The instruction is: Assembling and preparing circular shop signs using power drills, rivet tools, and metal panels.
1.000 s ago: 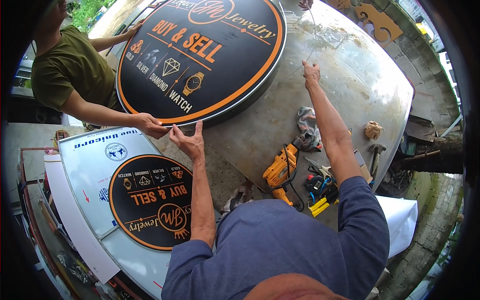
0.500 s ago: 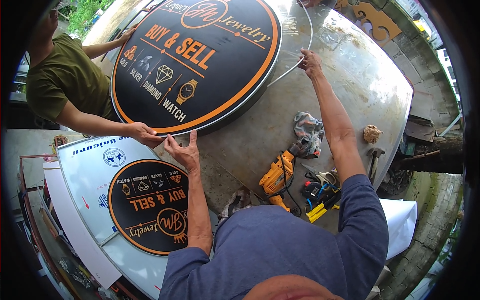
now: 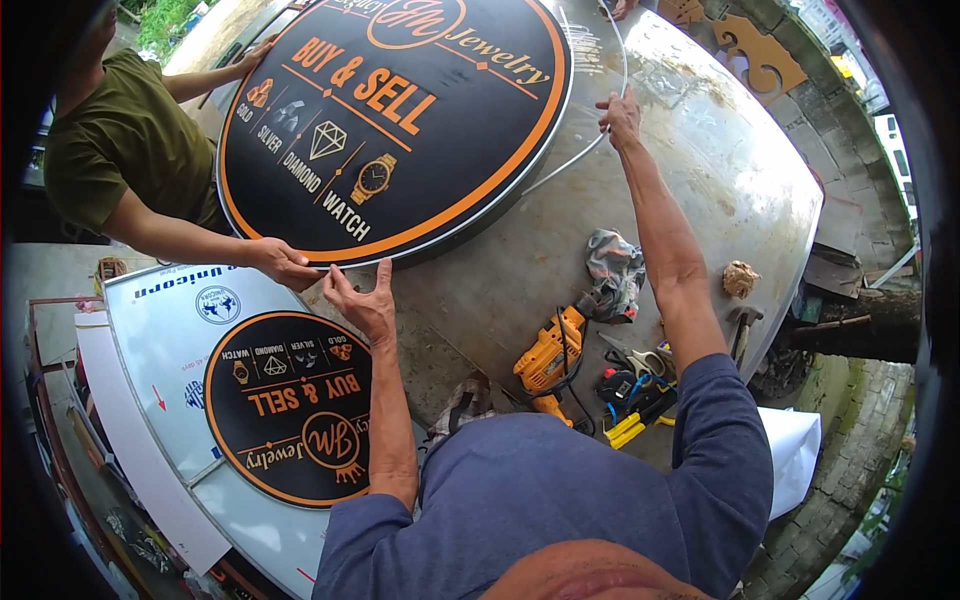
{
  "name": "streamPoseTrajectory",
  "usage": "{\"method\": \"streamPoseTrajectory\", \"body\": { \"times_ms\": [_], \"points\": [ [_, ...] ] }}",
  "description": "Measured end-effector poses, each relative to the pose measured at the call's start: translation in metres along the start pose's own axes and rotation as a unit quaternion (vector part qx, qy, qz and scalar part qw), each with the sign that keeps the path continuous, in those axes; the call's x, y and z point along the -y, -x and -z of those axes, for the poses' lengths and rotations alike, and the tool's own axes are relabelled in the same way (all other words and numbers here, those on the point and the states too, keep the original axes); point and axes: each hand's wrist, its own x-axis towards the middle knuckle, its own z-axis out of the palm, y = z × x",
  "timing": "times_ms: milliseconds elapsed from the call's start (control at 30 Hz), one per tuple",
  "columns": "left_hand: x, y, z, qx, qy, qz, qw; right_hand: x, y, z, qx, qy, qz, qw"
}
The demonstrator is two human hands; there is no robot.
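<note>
A large round black sign with an orange ring lies tilted at the upper left. My left hand is at its near rim, with thumb and forefinger spread along the edge and the other fingers curled below. A thin white strip runs away from the sign's right side in a curve. Higher up, my right hand is closed on this strip, arm stretched far forward. A co-worker's hand grips the rim just left of mine. Another person's hand shows at the top edge near the strip's far end.
On the metal tabletop lie a yellow power drill, a crumpled cloth, scissors, a tape measure, yellow-handled tools, a brown lump and a hammer. A second round sign is at lower left.
My right hand has moved slightly up along with the strip, whose near stretch now lies closer to the sign. My left hand stays at the rim. The whole view has shifted a little.
</note>
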Motion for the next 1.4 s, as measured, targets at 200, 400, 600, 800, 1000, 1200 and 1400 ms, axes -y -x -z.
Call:
{"method": "streamPoseTrajectory", "body": {
  "times_ms": [200, 400, 600, 800, 1000, 1200, 1400],
  "points": [
    [-0.006, 0.001, -0.002, 0.003, 0.008, -0.003, 1.0, -0.006, 0.036, 0.017, -0.005, -0.042, -0.01, 0.999],
    [-0.008, 0.002, -0.001, 0.004, 0.041, -0.001, 0.999, -0.017, 0.08, 0.03, 0.001, -0.056, -0.026, 0.998],
    [-0.005, 0.002, -0.002, -0.014, 0.041, -0.007, 0.999, -0.036, 0.125, 0.032, 0.006, -0.078, -0.027, 0.997],
    [-0.005, 0.004, -0.004, -0.021, 0.039, -0.012, 0.999, -0.039, 0.154, 0.035, 0.012, -0.12, -0.005, 0.993],
    [0.004, 0.003, -0.009, -0.035, 0.001, -0.024, 0.999, -0.043, 0.176, 0.032, 0.007, -0.115, -0.018, 0.993],
    [0.002, 0.003, -0.008, -0.03, 0.007, -0.017, 0.999, -0.048, 0.193, 0.03, 0.019, -0.127, -0.003, 0.992],
    [0.003, 0.004, -0.007, -0.017, 0.002, -0.013, 1.0, -0.05, 0.208, 0.019, 0.035, -0.135, -0.021, 0.99]
  ]
}}
